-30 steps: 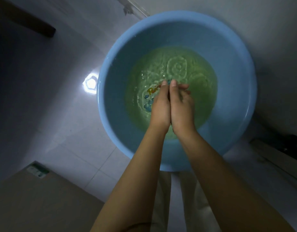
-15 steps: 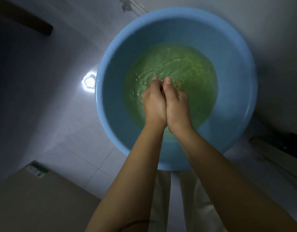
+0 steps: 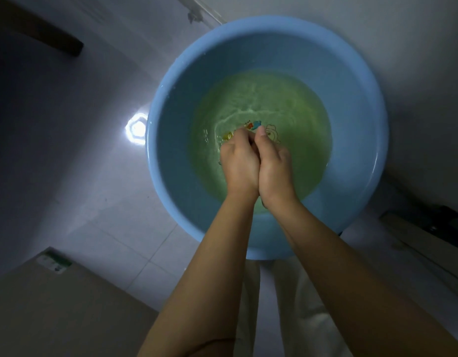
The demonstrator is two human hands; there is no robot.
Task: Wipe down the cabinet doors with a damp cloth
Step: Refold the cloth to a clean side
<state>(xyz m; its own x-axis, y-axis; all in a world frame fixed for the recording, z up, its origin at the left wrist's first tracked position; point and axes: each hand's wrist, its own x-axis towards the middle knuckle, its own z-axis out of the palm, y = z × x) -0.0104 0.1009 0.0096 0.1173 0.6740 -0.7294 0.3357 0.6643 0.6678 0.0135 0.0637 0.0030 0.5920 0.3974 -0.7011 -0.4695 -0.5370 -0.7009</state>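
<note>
Head view, left hand (image 3: pixel 239 163) and right hand (image 3: pixel 274 166) pressed together, fingers curled around cloth (image 3: pixel 248 127), inside basin (image 3: pixel 171 150)

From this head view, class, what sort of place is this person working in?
Probably a home washroom or utility corner: a round blue plastic basin of greenish water sits on a glossy white tiled floor, beside a plain wall.

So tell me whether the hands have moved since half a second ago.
Barely: against the basin rim, the left hand and right hand sit about where they were.

Open water (image 3: pixel 282 99) beyond, basin wall (image 3: pixel 356 81) all round.
</note>
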